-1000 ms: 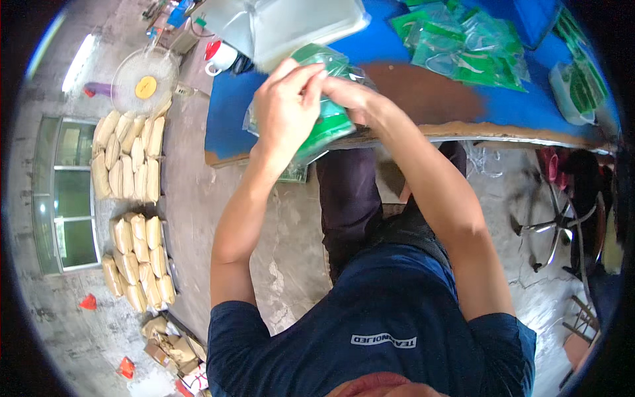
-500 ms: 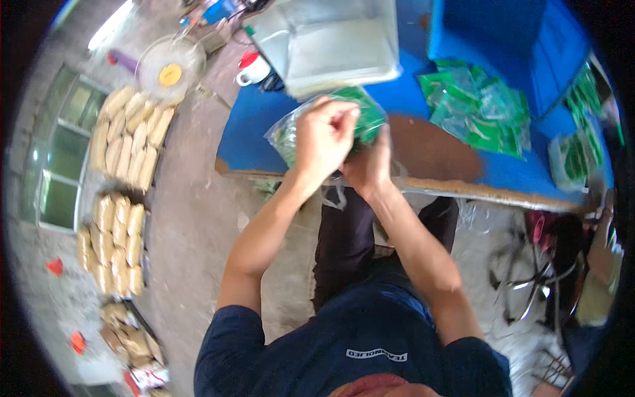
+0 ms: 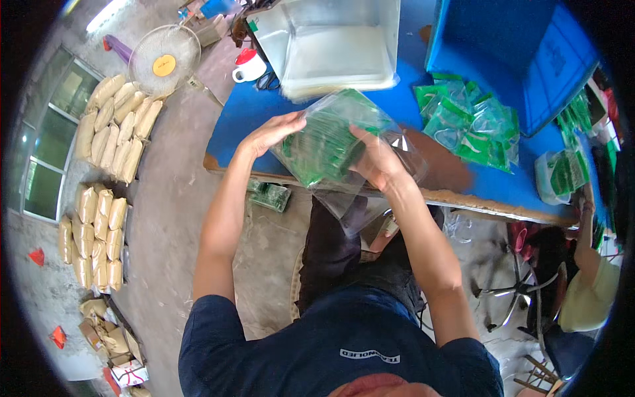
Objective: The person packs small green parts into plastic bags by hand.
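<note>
Between my hands, over the front edge of the blue-topped table, is a clear plastic bag (image 3: 316, 153) with a stack of flat green-edged packets inside. My left hand (image 3: 276, 132) grips the bag's left side, its fingers partly hidden. On the right side, my right hand (image 3: 380, 162) holds the bag with the thumb on top; its other fingers are mostly out of sight. A loose, see-through end of the bag (image 3: 350, 213) hangs down toward my lap. Farther right on the table lies a loose pile of green and clear packets (image 3: 473, 126).
Beyond the bag stand a pale metal bin (image 3: 340, 49) and a blue box (image 3: 483, 56). A white mug with a red lid (image 3: 249, 66) sits at the far left corner. Filled tan bags (image 3: 99, 228) line the floor at left. Someone else's arm (image 3: 585, 235) reaches in at right.
My left hand has moved left off the bag's top to its side, and my right hand has turned onto its right side. The bag now lies flatter, its packets showing.
</note>
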A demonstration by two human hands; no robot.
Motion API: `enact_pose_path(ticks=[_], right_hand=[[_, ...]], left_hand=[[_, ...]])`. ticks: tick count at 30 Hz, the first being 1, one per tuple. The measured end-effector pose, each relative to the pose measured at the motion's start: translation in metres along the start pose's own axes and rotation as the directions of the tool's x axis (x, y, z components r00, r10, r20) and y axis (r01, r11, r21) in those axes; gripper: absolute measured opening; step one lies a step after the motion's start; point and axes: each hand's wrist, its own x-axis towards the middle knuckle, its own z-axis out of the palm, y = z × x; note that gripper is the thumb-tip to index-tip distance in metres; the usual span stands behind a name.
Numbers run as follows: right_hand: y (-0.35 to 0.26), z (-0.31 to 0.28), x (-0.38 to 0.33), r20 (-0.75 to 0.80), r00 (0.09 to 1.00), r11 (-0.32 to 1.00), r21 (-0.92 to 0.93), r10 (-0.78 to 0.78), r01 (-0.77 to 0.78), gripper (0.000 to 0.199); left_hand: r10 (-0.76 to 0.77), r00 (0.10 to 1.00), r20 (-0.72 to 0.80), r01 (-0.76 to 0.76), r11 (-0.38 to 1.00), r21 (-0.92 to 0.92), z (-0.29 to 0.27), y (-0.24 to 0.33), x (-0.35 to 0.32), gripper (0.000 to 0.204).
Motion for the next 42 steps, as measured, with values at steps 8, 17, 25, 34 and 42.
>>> enact_pose_path(ticks=[8, 17, 25, 34, 42], right_hand=[[0.039, 0.033, 0.011, -0.033, 0.996, 0.991, 0.100, -0.081, 0.084, 0.039], [-0.026, 0.009, -0.013, -0.031, 0.998, 0.499, -0.867, -0.054, 0.000, 0.064], [-0.027, 0.028, -0.017, -0.081, 0.992, 0.720, -0.683, 0.092, -0.123, 0.074], [-0.047, -0.046, -0.023, 0.066, 0.903, 0.017, -0.997, -0.424, 0.081, 0.067], [-0.042, -0.068, 0.015, 0.138, 0.862, -0.044, -0.990, -0.488, 0.133, 0.050]], left_hand=[[-0.097, 0.988, -0.120, 0.086, 0.992, -0.092, 0.038, 0.011, -0.035, 0.062], [-0.042, 0.974, -0.221, 0.079, 0.983, 0.164, 0.053, -0.007, -0.047, 0.105], [0.006, 0.981, -0.196, -0.112, 0.838, -0.534, 0.077, 0.001, -0.028, 0.091], [0.127, 0.983, -0.136, -0.173, 0.890, -0.422, 0.068, 0.004, -0.024, 0.091], [0.165, 0.981, -0.105, -0.190, 0.935, -0.300, 0.078, -0.009, -0.011, 0.106]])
